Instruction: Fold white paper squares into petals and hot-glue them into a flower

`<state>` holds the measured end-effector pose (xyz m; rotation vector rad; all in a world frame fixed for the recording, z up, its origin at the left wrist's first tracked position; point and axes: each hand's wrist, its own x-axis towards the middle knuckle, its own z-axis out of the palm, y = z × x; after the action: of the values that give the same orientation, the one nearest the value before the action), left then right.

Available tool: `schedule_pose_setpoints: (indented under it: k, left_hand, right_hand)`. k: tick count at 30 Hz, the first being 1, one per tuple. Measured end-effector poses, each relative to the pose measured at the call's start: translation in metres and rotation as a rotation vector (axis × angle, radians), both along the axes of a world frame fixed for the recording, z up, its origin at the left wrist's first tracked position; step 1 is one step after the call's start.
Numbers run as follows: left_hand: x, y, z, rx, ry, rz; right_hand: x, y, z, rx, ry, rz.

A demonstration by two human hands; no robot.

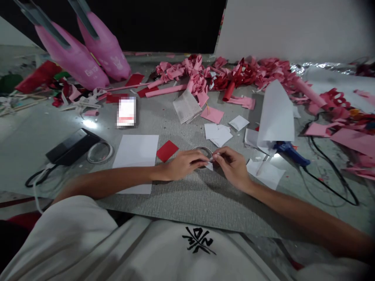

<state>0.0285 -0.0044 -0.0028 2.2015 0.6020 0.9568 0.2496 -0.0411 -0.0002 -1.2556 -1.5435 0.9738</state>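
My left hand (185, 163) and my right hand (234, 168) meet in front of my chest, fingers pinched together on a small white paper piece (209, 166). Partly behind the fingertips shows a thin, pale ring (202, 148); whether it is held or lies on the table I cannot tell. A red paper rectangle (167, 151) lies beside my left hand, and a white sheet (136, 150) is partly under my left forearm. Just beyond the hands are several white paper squares (220, 135). White paper (271, 175) lies next to my right wrist.
A blue glue gun (293, 153) with a black cord lies at right, by a standing white paper cone (277, 113). Pink and red paper scraps (199, 74) line the back. At left are a lit phone (126, 112), a black device (73, 145), a tape roll (99, 152) and pink bottles (102, 50).
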Motion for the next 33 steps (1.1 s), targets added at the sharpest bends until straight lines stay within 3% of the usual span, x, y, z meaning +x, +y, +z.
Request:
schedule_pose_setpoints:
  k: [6,14,19,24,33]
  left_hand:
    - [0.003,0.001,-0.002,-0.088,0.079,0.095]
    - [0.007,0.006,0.001,-0.172,0.085,0.102]
    - [0.008,0.007,0.007,-0.344,0.054,0.122]
    - [0.009,0.006,0.007,-0.511,-0.044,0.109]
    - [0.010,0.007,0.007,-0.674,-0.130,0.075]
  right_hand:
    - [-0.002,-0.003,0.005,0.164,-0.122,0.003]
    - [-0.007,-0.005,0.002,0.446,-0.228,0.034]
    - [0.000,-0.007,-0.005,0.691,-0.485,0.116]
    - [0.002,-0.011,-0.003,0.783,-0.648,0.122]
    - [0.004,-0.009,-0.008,0.825,-0.689,0.074]
